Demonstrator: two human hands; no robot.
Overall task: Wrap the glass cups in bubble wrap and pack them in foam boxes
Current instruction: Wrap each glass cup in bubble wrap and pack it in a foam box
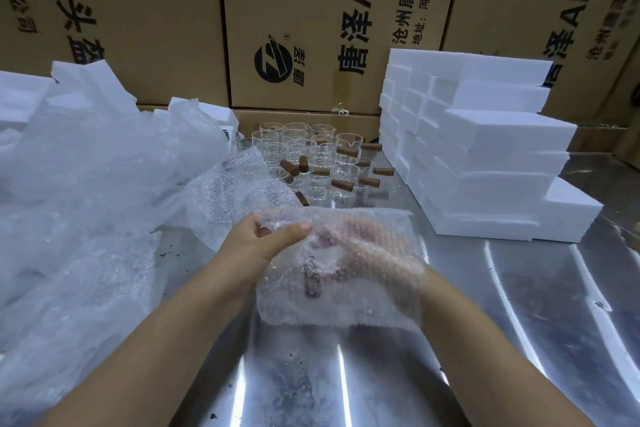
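Note:
A sheet of bubble wrap (346, 302) is draped over a glass cup (322, 263) with a brown wooden handle, held above the steel table. My left hand (266, 239) pinches the sheet's left edge with its thumb on top. My right hand (377, 253) lies under the wrap and shows only dimly through it, curled round the bundle. Several bare glass cups with brown handles (311, 156) stand grouped at the back of the table. White foam boxes (485, 156) are stacked at the right.
A heap of plastic film and loose bubble wrap (86, 191) fills the left side. Large cardboard cartons (294, 28) wall off the back. The shiny steel table (346, 374) stretches toward me.

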